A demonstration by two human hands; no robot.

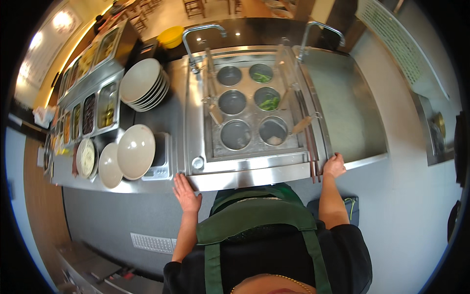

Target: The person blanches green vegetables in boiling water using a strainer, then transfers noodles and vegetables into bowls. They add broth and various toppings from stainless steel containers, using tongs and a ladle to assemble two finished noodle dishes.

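My left hand (186, 193) rests, fingers apart, on the front edge of the steel counter, left of a noodle boiler (257, 149). My right hand (334, 166) lies with curled fingers on the front rim between the boiler and a sink (352, 106); whether it grips the rim I cannot tell. Wooden-handled strainer baskets sit in the boiler's round wells. Leafy greens (270, 104) lie in two right wells, and something pale (274, 140) is in the front right one. Long chopsticks (310, 147) lie along the boiler's right side, close to my right hand.
Left of the boiler stand a digital scale (158, 172), two tilted bowls (136, 151), a stack of bowls (141, 82) and steel trays of toppings (107, 110). Two faucets (203, 26) arch over the back. Yellow bowls (171, 36) stand behind; a white perforated rack (400, 44) is at right.
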